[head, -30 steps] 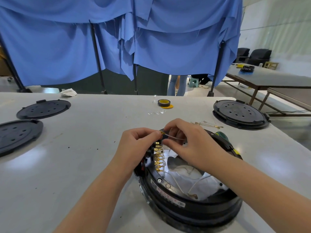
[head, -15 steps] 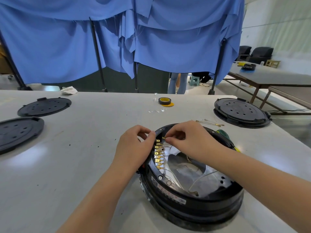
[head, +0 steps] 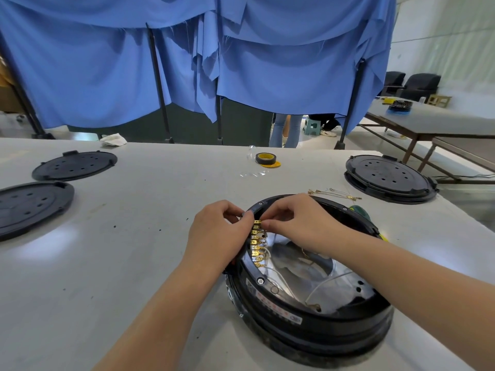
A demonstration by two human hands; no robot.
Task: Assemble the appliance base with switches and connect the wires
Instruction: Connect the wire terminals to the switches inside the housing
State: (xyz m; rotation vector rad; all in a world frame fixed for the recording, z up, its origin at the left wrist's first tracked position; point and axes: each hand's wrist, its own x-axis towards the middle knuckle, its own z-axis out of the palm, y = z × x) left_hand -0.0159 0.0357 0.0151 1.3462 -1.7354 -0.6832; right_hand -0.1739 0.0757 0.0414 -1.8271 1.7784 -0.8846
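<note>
A round black appliance base [head: 316,317] lies open side up on the grey table, a shiny metal plate and thin white wires [head: 321,286] inside it. A row of brass switch terminals [head: 256,246] runs along its left inner rim. My left hand [head: 218,231] grips the rim beside that row, fingers curled over the edge. My right hand [head: 297,223] pinches a small wire connector at the topmost terminal; the connector itself is mostly hidden by my fingertips.
Spare wires with brass ends [head: 334,193] lie just behind the base. A roll of black tape [head: 265,158] sits at the table's far middle. Black round covers rest at the left [head: 73,166], [head: 29,206] and the right [head: 388,178]. Blue curtains hang behind.
Both hands have dropped from above the rim onto the terminal row. The right hand's fingertips have moved left to the top terminal, and the left hand has settled on the rim.
</note>
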